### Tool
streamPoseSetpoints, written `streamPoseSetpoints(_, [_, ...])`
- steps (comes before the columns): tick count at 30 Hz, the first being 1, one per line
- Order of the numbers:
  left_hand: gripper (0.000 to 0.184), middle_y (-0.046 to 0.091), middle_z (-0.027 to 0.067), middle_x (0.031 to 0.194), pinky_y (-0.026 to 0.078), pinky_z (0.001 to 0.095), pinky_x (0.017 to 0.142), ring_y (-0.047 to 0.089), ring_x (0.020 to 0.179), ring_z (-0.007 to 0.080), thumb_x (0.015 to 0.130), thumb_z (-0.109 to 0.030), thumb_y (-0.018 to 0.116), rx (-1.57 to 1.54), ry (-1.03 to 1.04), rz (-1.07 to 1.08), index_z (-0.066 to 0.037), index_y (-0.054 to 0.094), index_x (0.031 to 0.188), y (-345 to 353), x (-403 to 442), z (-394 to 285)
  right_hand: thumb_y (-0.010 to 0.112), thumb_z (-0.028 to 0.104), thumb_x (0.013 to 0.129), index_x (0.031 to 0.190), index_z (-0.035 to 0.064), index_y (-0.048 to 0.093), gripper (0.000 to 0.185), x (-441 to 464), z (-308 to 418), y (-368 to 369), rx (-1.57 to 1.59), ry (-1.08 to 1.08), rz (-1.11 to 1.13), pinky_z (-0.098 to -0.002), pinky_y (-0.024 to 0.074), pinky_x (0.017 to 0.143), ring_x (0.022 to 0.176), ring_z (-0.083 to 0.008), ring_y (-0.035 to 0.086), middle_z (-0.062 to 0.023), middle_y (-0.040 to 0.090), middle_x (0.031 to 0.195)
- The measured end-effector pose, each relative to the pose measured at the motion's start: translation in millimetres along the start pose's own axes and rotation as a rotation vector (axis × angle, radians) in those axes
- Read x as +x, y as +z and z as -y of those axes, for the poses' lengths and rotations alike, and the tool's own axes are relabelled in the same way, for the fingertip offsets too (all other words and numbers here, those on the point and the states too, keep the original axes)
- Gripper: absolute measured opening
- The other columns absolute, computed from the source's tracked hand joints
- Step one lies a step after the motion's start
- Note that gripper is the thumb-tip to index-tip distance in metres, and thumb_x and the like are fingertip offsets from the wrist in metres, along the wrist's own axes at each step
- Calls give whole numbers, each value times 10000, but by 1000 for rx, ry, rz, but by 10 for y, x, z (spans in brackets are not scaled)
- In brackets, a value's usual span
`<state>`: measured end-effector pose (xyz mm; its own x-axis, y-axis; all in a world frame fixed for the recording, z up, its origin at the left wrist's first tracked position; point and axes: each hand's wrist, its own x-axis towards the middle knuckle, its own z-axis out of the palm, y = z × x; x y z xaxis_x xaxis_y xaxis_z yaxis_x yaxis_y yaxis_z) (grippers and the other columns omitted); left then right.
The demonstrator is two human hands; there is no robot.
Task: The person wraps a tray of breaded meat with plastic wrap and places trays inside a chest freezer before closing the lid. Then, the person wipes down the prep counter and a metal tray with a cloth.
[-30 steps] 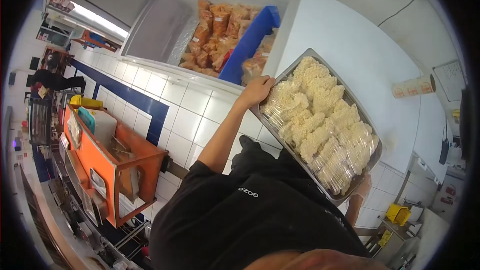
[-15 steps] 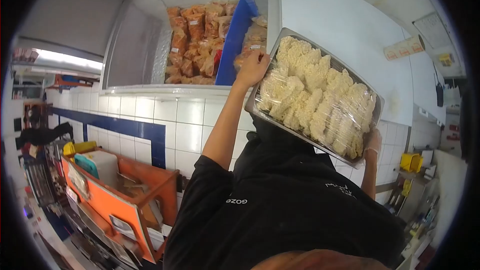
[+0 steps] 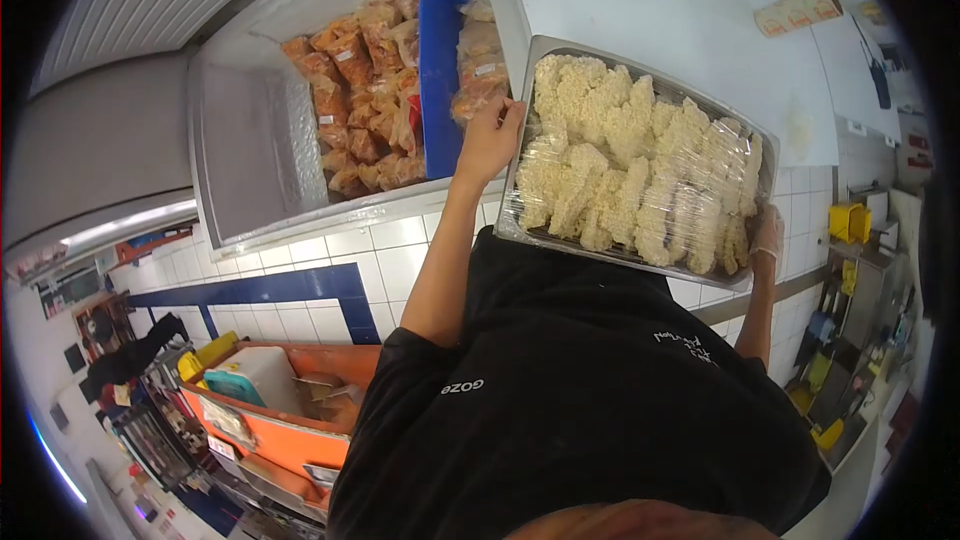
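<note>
A metal tray (image 3: 511,210) of pale, crumb-coated pieces (image 3: 640,170) is in front of my chest, tilted slightly down to the right. Clear plastic wrap (image 3: 690,205) covers the pieces and shines in places. My left hand (image 3: 488,143) is bare, its fingers curled closed at the tray's left rim; whether they also pinch the wrap I cannot tell. At the right end, my right hand (image 3: 767,232), in a clear glove, grips the tray's edge, part of its fingers hidden beneath.
An open chest freezer (image 3: 260,140) at upper left holds several bags of orange-red food (image 3: 350,60) and a blue divider (image 3: 440,80). Right of it lies a white surface (image 3: 640,0) with a printed roll (image 3: 798,10). An orange cart (image 3: 270,430) stands lower left.
The tray has turned nearer to level, its right end rising, and both hands have moved with it. The view has rotated, shifting the freezer left and the orange cart lower right.
</note>
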<state>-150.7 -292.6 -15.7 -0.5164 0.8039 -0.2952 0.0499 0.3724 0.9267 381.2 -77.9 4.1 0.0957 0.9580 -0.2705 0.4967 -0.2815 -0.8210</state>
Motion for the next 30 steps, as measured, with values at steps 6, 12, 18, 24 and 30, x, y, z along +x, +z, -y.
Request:
streamPoseSetpoints(6, [356, 707, 249, 942, 496, 445, 803, 670, 882, 420, 1032, -301, 530, 43, -9, -43, 25, 671, 1050, 109, 123, -29, 576, 390, 991, 1051, 37, 710, 383, 100, 91, -103, 15, 56, 15, -305, 468, 631, 718, -139, 546, -34, 610, 875])
streamPoseSetpoints(12, [398, 699, 308, 1105, 501, 479, 943, 669, 1086, 467, 1016, -303, 500, 27, -66, -260, 25, 689, 1139, 146, -150, -67, 607, 346, 966, 1212, 28, 728, 420, 55, 772, -61, -245, -107, 0, -325, 482, 710, 774, -143, 548, -24, 596, 865])
streamPoseSetpoints(18, [419, 694, 323, 1034, 495, 503, 917, 665, 1035, 488, 994, -329, 508, 57, -62, -395, 34, 697, 1086, -360, -573, -586, 619, 337, 946, 1117, 43, 725, 356, 413, 1055, -84, -114, -107, 161, -311, 485, 726, 814, -156, 569, -34, 624, 923])
streamPoseSetpoints(24, [434, 708, 299, 1019, 495, 506, 913, 667, 1012, 485, 972, -345, 509, 142, -139, -507, 32, 706, 1062, -39, -719, -659, 603, 359, 952, 1066, 61, 714, 338, 402, 1305, 52, 133, 24, 283, -302, 486, 722, 836, -143, 579, -30, 631, 949])
streamPoseSetpoints(30, [442, 702, 317, 1036, 491, 533, 948, 655, 1056, 503, 1007, -360, 492, 294, -81, -516, 17, 715, 1065, 68, -623, -412, 621, 341, 978, 1073, 73, 712, 298, 510, 1190, 70, 163, -16, 271, -289, 496, 714, 813, -114, 609, 4, 677, 934])
